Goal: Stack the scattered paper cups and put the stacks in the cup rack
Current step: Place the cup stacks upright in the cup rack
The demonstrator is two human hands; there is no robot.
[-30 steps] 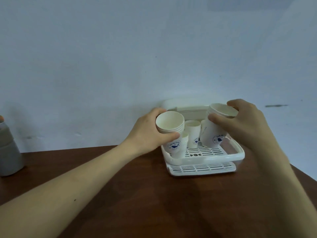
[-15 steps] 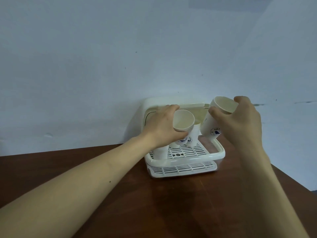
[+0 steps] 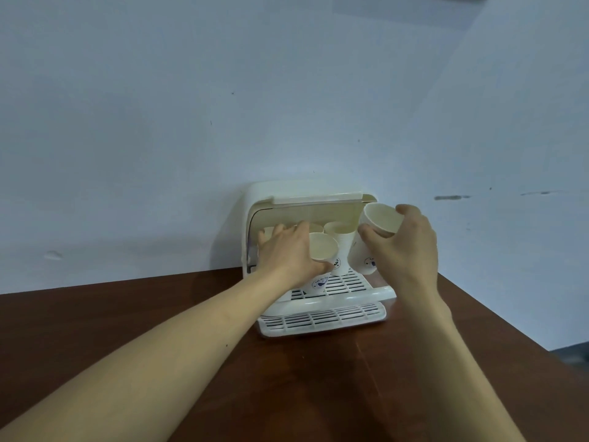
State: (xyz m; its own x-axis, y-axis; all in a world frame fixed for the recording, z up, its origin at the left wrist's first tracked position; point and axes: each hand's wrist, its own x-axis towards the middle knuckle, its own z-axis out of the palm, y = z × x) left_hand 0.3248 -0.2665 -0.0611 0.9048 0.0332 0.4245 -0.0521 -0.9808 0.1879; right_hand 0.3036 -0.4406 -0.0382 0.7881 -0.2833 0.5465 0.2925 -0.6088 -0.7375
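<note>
Cups point(image 3: 322, 255) in both closed grips

Matt paper cups point(image 3: 322, 254); glossy plastic rack point(image 3: 322, 323); wood table point(image 3: 287, 393).

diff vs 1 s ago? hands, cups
Left hand carried its cup stack deeper onto the cup rack grid. Right hand lifted and tilted its cup stack toward the opening. Both grips unchanged; middle stack stayed put.
</note>
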